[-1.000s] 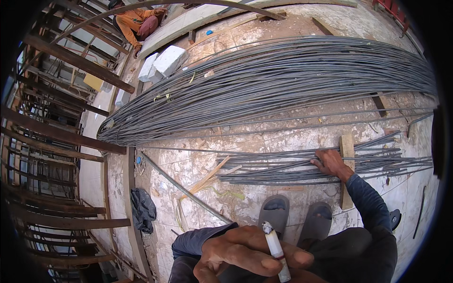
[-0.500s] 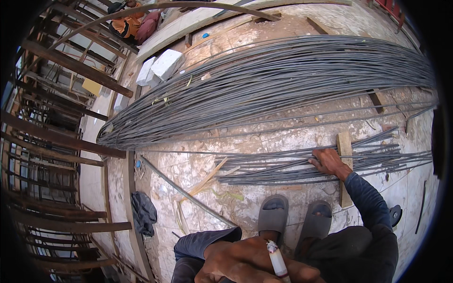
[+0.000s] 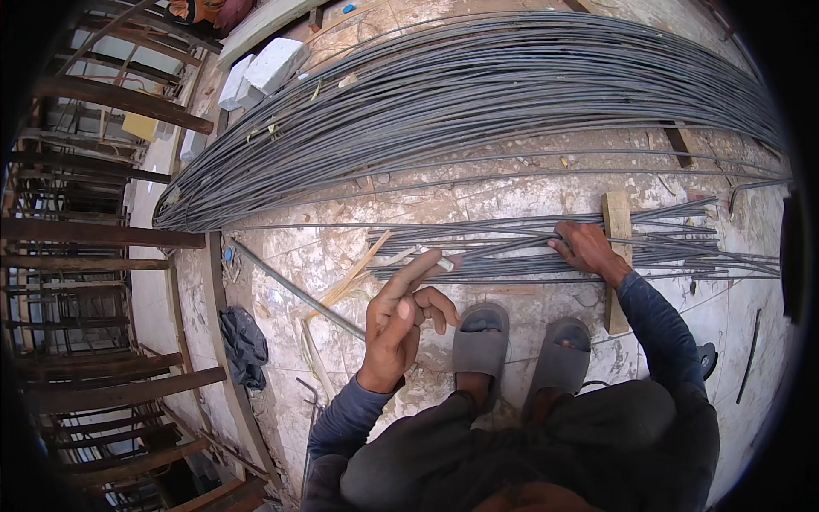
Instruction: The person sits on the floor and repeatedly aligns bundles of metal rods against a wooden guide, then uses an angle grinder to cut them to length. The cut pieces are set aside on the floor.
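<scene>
My left hand [image 3: 398, 322] is raised over the floor in front of my left sandal. A lit-looking white cigarette [image 3: 437, 258] is pinched near the tips of its fingers, and the other fingers are half curled. Out to the right, my right hand [image 3: 587, 251] lies on a low bundle of cut steel rods [image 3: 495, 250], its fingers bent round some of them; exactly how many it grips is hidden. Under the rods, just beside that hand, runs a short wooden block [image 3: 616, 316].
A large bundle of long bent steel rods [image 3: 444, 94] spreads across the far floor. White blocks [image 3: 275, 66] stand at its left. A metal tube [image 3: 294, 286], wood strips [image 3: 351, 277] and a black plastic sheet [image 3: 243, 348] lie leftward. Timber beams [image 3: 111, 235] line the left edge.
My left hand has moved from close below the camera out toward the cut rods, still with the cigarette. My right hand stays on the rods. The view has shifted downward.
</scene>
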Tool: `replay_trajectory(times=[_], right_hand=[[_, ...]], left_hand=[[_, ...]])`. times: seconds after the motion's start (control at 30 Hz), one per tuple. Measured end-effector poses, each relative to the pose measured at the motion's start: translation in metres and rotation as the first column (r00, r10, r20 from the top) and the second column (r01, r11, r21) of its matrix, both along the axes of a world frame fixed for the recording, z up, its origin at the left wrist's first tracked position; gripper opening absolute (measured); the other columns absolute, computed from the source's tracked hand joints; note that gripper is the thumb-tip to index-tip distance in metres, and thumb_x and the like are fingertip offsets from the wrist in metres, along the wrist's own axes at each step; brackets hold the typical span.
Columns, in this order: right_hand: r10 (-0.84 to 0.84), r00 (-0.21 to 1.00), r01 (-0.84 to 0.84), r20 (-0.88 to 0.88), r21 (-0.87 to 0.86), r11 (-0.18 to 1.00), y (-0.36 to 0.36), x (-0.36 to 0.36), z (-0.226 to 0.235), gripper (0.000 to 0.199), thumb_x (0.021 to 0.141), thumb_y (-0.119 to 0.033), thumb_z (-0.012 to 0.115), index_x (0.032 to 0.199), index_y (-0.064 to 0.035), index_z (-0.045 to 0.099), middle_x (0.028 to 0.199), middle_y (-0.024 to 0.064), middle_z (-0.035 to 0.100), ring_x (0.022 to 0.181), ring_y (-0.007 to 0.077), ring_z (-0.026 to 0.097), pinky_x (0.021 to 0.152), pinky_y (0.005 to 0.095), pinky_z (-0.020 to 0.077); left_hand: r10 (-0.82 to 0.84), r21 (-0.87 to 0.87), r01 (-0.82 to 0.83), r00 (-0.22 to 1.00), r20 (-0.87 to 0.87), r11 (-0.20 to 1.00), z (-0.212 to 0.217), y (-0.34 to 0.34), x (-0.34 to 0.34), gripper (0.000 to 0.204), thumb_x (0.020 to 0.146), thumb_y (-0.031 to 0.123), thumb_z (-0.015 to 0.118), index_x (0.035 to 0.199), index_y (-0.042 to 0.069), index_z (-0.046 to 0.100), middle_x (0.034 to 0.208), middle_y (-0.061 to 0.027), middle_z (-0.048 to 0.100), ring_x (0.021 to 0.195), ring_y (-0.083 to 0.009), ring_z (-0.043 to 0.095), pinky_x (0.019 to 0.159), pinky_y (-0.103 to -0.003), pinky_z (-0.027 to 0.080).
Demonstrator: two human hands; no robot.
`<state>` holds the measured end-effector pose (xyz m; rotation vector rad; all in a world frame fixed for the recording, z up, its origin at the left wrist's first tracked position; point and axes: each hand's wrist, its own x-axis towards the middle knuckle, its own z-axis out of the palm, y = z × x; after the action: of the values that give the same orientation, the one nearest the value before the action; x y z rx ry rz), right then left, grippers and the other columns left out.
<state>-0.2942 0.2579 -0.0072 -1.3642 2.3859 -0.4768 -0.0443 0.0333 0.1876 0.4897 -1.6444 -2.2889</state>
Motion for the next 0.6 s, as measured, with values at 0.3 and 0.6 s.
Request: replay_trajectory(times=[0.3,0.6], right_hand=[[0.081,0.99,-0.084,-0.114,-0.014,0.996,-0.001,-0.003,-0.019,0.022,0.09,-0.025,0.064,0.092,-0.0035,0.064,0.088,0.0132,0.067,0.089,0.0345,0.064,0.079,0.0464,0.0499],[-0.138,0.989,0.068,-0.056,-0.657,0.751,-0.005,-0.017,0.117,0.046,0.099,-0.042,0.055,0.124,-0.0036,0.062,0.122,0.0166,0.063,0.112,0.0299,0.061,0.094,0.0426,0.0496]], left_hand=[[-0.104,-0.209,0.947,0.24,0.965,0.245,-0.133,-0.065,0.087,0.062,0.092,0.047,0.063,0.142,0.012,0.05,0.088,-0.0203,0.072,0.09,-0.0347,0.071,0.081,-0.044,0.054],[0.083,-0.917,-0.322,0.947,-0.311,0.235,0.08,-0.069,-0.011,0.073,0.099,0.059,0.045,0.141,-0.001,0.049,0.123,-0.0239,0.064,0.099,-0.0301,0.066,0.079,-0.035,0.051]])
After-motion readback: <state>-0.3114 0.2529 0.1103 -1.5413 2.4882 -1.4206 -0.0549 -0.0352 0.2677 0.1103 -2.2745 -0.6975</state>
